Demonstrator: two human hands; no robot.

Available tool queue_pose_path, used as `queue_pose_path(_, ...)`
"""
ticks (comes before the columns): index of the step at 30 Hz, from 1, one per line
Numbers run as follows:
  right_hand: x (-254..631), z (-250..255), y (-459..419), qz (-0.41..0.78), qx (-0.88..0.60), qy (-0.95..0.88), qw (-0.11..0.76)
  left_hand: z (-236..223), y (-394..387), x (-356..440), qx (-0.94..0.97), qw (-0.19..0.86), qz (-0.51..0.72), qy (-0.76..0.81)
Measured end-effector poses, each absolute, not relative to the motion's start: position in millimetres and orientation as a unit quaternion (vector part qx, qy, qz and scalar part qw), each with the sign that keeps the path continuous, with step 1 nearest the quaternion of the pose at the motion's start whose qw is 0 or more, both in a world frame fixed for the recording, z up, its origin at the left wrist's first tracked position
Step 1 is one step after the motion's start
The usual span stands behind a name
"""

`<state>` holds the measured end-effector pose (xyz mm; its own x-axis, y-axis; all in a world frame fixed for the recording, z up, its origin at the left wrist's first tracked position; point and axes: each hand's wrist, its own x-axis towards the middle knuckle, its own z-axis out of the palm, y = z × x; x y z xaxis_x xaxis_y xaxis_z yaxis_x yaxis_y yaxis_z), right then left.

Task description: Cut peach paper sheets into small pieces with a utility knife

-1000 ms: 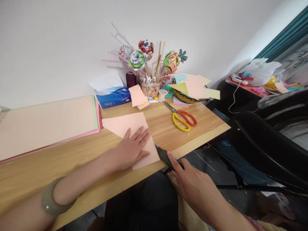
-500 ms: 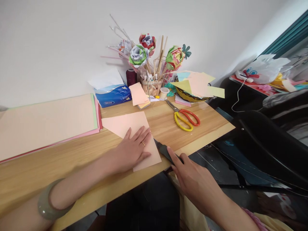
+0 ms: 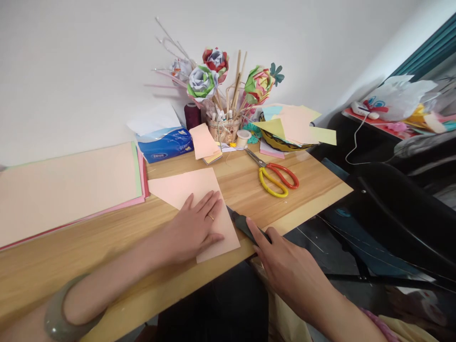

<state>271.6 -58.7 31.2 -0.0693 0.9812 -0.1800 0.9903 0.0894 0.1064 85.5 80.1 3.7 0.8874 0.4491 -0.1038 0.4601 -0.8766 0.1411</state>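
Flat on a sheet of folded pink paper [image 3: 185,183] lies my left hand [image 3: 197,225], its fingers stretched out and the thumb apart. A ring is on one finger and a bangle on the wrist. My right hand [image 3: 285,261] is wrapped round the dark handle of a utility knife [image 3: 244,224]. The knife's blade end is at the paper's right edge, low against the tabletop; how far it goes into the fold is hidden. Scissors [image 3: 276,175] with one yellow and one red handle rest beyond the knife.
A stack of coloured paper [image 3: 71,190] lies at the left. Along the wall stand a blue tissue pack [image 3: 166,145], a pot [image 3: 223,129] with paper flowers and sticks, and a basket [image 3: 292,147] of paper pieces. A black chair [image 3: 399,213] is right of the wooden table [image 3: 114,228].
The view has shifted slightly. My left hand stays pressed on the paper, and the knife in my right hand remains at the paper's right edge, with hardly any movement along it.
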Motion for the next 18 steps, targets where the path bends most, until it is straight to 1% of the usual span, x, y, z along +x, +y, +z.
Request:
queue_pose_path(3,271.8,30.8,-58.8,-0.022,0.676,0.729,0.106,10.3,94.7,89.4,0.963,0.086,-0.02,0.256)
queue_pose_path(6,270.7,31.8,-57.7,-0.033,0.676,0.726,0.119,5.8,111.6,94.3,0.958,0.055,0.004,0.282)
queue_pose_path(8,269.8,32.6,-56.8,-0.047,0.673,0.726,0.129,-1.4,119.6,95.9,0.955,0.041,-0.004,0.293)
queue_pose_path(12,268.8,32.4,-56.3,-0.065,0.673,0.723,0.139,-10.5,123.8,94.7,0.951,0.051,-0.022,0.303)
queue_pose_path(18,268.3,30.2,-55.4,-0.076,0.68,0.715,0.143,-4.7,120.2,94.4,0.949,0.063,-0.035,0.306)
